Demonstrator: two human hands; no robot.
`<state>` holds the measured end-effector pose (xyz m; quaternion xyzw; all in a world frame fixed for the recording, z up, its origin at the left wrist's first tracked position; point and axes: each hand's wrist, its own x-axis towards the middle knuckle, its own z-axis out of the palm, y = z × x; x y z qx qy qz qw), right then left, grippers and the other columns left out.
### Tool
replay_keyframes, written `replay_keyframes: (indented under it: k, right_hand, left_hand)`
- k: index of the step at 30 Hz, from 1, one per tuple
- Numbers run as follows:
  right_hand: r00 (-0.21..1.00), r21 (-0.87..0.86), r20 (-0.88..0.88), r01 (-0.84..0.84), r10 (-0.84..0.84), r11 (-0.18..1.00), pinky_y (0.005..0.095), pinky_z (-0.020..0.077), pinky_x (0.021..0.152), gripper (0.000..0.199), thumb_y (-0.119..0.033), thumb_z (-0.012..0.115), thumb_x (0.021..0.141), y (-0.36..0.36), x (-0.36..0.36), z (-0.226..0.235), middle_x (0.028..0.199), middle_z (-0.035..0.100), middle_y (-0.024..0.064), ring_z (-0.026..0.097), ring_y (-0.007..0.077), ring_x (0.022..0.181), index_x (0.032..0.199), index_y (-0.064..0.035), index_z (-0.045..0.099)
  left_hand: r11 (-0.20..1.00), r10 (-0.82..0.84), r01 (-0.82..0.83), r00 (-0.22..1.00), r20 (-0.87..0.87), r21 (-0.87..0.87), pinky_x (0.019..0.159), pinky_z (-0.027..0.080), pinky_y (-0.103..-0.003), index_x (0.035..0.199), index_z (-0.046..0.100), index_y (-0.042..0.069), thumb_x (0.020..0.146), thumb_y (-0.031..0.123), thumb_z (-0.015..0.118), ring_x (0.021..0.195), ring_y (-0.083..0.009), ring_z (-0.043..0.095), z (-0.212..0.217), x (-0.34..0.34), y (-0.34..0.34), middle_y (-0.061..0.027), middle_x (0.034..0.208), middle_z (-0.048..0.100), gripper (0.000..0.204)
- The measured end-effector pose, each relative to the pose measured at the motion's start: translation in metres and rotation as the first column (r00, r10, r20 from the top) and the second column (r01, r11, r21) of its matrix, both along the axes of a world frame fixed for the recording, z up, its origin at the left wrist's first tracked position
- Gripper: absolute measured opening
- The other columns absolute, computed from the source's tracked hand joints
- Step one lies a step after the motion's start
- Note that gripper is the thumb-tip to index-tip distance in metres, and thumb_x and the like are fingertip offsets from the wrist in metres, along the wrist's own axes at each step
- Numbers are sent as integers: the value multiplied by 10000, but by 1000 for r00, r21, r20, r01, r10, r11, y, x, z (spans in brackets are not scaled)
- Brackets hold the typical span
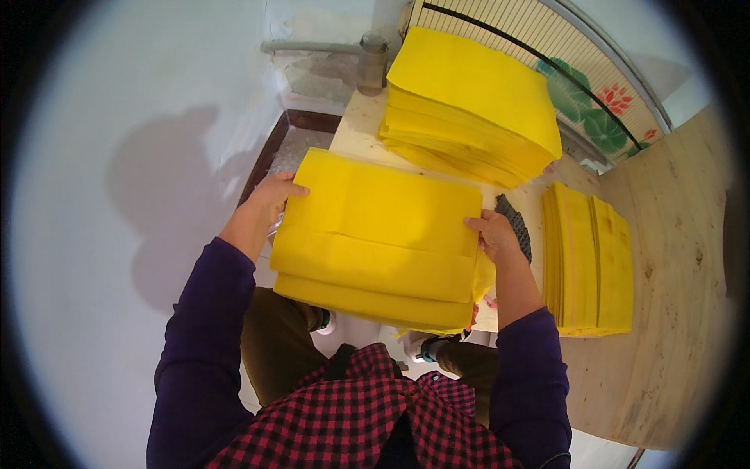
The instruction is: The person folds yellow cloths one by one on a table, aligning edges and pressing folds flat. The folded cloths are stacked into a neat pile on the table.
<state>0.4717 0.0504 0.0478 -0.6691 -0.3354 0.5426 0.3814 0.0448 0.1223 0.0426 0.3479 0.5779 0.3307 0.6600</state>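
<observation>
While both hands are at the yellow sheets [383, 207], the work looks part-way along — sheets lie gathered elsewhere too, but this layered lot is between the person's fingers. The left hand [273, 197] has its thumb on top near the far left corner and its fingers curled under, clamped on that edge; the right hand [494, 234] grips the opposite edge the same way, thumb above, the rest of its fingers mostly hidden. Below and between the two sets of fingers, the layers are uneven: a shorter upper flap stops before the ones beneath, so squaring seems not yet done.

Beyond the fingers of both hands, a tall yellow pile [473, 86] rests on the table [359, 129], its lower layers fanned and its top fairly flat. To the right of the right fingers, past a dark grey textured piece [516, 230], yellow bundles [574, 258] stand side by side, looking neatly aligned and perhaps finished. Whether the held lot touches the table underneath — or which pile it belongs with — I cannot tell.
</observation>
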Motion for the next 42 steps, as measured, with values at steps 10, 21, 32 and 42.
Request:
replay_keyframes:
  k: [10, 21, 32, 42]
  right_hand:
    - [988, 205, 148, 4, -35, 979, 269, 483, 651, 190, -35, 694, 800, -7, -7, 12, 862, 684, 68, 618, 132, 719, 978, 26, 671]
    - [971, 131, 228, -101, 69, 986, 264, 482, 693, 250, -37, 693, 774, -11, -7, 10, 891, 686, 53, 617, 136, 752, 1009, 42, 660]
    - [981, 28, 165, -112, 106, 993, 238, 318, 439, 121, -105, 623, 878, 9, -4, 28, 693, 577, -22, 442, 75, 488, 975, -35, 639]
    - [989, 91, 136, 46, -58, 995, 241, 475, 483, 138, -55, 612, 863, -11, -7, 29, 794, 650, 45, 650, 134, 615, 993, -12, 630]
  left_hand:
    - [987, -63, 66, 998, -24, 148, 823, 500, -309, 1068, 636, -34, 813, -50, 621, 876, -210, 658, -2, -10, -1, -107, 1022, 681, 256]
    - [953, -110, 108, 994, -9, 283, 796, 491, -282, 1055, 638, -25, 849, -2, 613, 850, -158, 641, 6, -2, -2, -77, 985, 682, 209]
    - [904, -194, 298, 925, -327, 306, 726, 483, -257, 1012, 659, -37, 823, -13, 629, 793, -131, 632, 24, -5, 10, -62, 923, 687, 194]
    - [967, -72, 125, 970, -233, 224, 596, 489, -219, 942, 659, 1, 823, 8, 639, 658, -127, 631, 21, -8, -3, -79, 802, 673, 121]
